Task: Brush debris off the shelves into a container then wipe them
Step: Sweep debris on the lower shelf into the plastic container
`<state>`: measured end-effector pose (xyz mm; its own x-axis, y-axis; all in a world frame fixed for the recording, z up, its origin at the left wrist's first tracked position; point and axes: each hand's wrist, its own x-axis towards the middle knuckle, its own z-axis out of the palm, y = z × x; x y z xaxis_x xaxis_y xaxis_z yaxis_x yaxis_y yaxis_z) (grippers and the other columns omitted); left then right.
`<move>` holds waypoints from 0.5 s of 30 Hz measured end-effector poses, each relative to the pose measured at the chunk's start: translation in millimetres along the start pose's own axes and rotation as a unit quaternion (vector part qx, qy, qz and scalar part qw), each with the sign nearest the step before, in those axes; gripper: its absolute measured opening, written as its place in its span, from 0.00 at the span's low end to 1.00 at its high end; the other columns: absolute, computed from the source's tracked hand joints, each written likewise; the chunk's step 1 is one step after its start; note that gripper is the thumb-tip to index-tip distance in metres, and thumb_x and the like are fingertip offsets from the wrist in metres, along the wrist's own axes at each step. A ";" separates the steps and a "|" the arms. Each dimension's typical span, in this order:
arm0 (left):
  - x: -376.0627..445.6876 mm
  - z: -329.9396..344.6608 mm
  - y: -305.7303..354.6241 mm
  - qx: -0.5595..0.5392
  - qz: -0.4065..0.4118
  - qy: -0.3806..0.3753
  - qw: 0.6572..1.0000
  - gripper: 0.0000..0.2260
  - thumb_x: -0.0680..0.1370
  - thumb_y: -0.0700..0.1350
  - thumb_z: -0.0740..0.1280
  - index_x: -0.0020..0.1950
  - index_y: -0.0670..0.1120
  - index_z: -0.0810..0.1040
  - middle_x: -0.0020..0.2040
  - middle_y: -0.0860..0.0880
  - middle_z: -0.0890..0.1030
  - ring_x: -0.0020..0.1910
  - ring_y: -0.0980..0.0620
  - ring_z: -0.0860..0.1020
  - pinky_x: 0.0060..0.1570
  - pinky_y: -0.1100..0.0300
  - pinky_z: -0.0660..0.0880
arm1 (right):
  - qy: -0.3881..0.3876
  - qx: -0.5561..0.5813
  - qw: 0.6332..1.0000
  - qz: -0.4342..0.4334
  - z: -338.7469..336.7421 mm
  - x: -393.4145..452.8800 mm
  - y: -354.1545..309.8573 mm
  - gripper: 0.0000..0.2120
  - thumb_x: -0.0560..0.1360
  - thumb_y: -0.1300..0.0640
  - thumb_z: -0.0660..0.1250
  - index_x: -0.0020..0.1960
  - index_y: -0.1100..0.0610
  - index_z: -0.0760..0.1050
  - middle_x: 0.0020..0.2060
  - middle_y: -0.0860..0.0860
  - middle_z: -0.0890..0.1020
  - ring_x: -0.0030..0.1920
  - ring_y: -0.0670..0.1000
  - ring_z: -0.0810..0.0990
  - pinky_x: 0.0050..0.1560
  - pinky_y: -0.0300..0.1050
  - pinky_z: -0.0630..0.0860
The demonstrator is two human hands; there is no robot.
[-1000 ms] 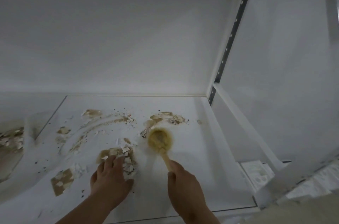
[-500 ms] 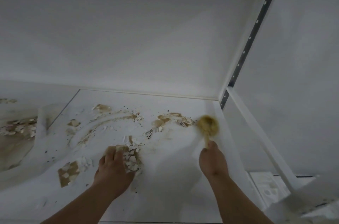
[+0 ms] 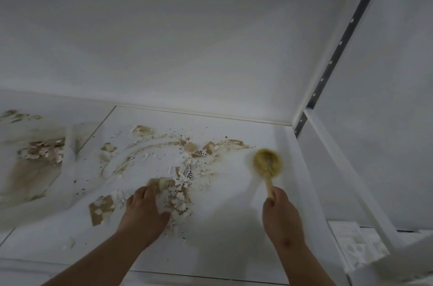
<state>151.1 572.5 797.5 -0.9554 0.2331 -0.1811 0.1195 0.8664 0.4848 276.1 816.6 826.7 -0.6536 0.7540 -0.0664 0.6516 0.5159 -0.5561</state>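
Observation:
A white shelf (image 3: 234, 227) carries torn paper scraps and brown crumbs (image 3: 180, 194), piled thickest in the middle. My right hand (image 3: 281, 217) grips the wooden handle of a round yellowish brush (image 3: 267, 165). Its blurred head is over the shelf, to the right of the debris. My left hand (image 3: 143, 210) lies at the near edge of the pile, fingers curled and thumb out, pinching the edge of a thin translucent white container (image 3: 46, 182). That container spreads to the left and holds more scraps.
The shelf's white back wall (image 3: 187, 39) rises behind the debris. A white upright with a dark perforated rail (image 3: 337, 51) closes the right side. Below at the right lies a white patterned object (image 3: 356, 243). The shelf's front edge (image 3: 187, 276) is near my forearms.
The brush swung from the middle of the debris out to the right side of the shelf and stays there. My left hand kept its place at the pile.

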 end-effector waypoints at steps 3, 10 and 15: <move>-2.0 2.5 -0.7 0.015 0.011 0.001 1.000 0.33 0.75 0.55 0.66 0.75 0.49 0.56 0.74 0.48 0.59 0.72 0.45 0.57 0.69 0.52 0.63 | -0.054 -0.028 0.993 -0.104 19.9 -21.8 -17.4 0.18 0.80 0.54 0.55 0.69 0.50 0.66 0.52 0.53 0.82 0.53 0.56 0.80 0.51 0.48 0.74; 5.2 -2.6 0.2 0.021 0.021 0.003 1.000 0.34 0.74 0.55 0.67 0.75 0.49 0.57 0.73 0.48 0.60 0.72 0.45 0.58 0.70 0.51 0.63 | 0.016 0.071 0.994 -0.076 13.9 -8.6 -31.3 0.14 0.79 0.57 0.59 0.64 0.54 0.69 0.51 0.57 0.83 0.50 0.60 0.81 0.49 0.49 0.76; 12.7 -5.2 -1.9 0.034 0.009 0.002 0.999 0.32 0.74 0.56 0.66 0.74 0.50 0.59 0.72 0.48 0.61 0.72 0.45 0.58 0.70 0.52 0.62 | 0.037 0.062 0.995 0.065 -14.8 52.3 -11.9 0.17 0.79 0.61 0.56 0.67 0.59 0.66 0.59 0.63 0.78 0.58 0.64 0.77 0.57 0.54 0.72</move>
<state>137.4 571.5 798.7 -0.9544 0.2461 -0.1690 0.1538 0.8904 0.4284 239.9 855.9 842.1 -0.5340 0.8412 -0.0847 0.6732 0.3624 -0.6446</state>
